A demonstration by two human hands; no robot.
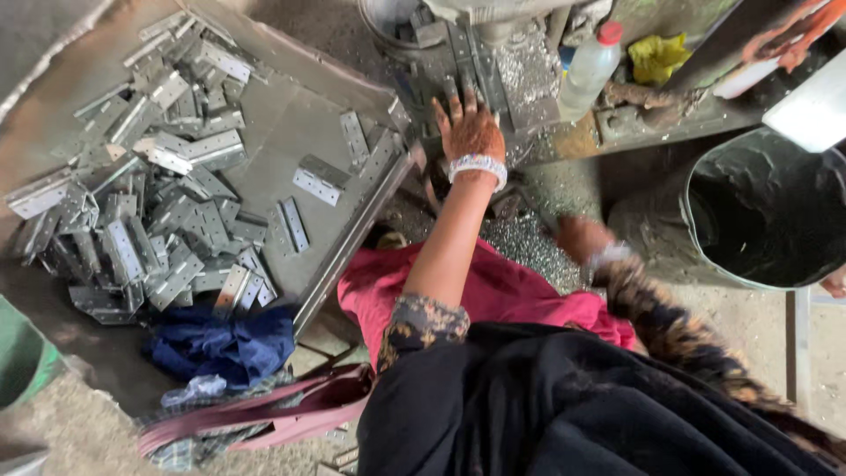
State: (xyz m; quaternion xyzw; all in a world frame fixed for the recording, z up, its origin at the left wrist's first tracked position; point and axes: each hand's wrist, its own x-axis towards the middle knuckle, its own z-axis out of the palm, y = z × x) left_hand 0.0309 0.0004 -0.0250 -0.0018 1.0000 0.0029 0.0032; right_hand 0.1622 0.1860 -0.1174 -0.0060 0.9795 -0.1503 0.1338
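While the head camera looks down, the left hand (pixel 470 130) lies flat with fingers spread on the grey metal machine bed (pixel 515 84), gripping nothing. Blurred and lower, the right hand (pixel 579 238) hangs over the heap of silvery metal shavings (pixel 520 242); its grip cannot be told. Perforated grey metal brackets (pixel 150 203) fill the flat steel tray (pixel 352 234) just beside.

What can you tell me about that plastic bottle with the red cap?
The bottle is clear, see-through plastic with a red screw cap on top and a pale label band round its middle. It looks closed; whether there is liquid inside is hard to tell. It stands tilted in the picture on the dirty machine bench among shiny metal shavings, near a crumpled yellow cloth. Neither hand touches it; the left hand rests flat on the machine a little way off.
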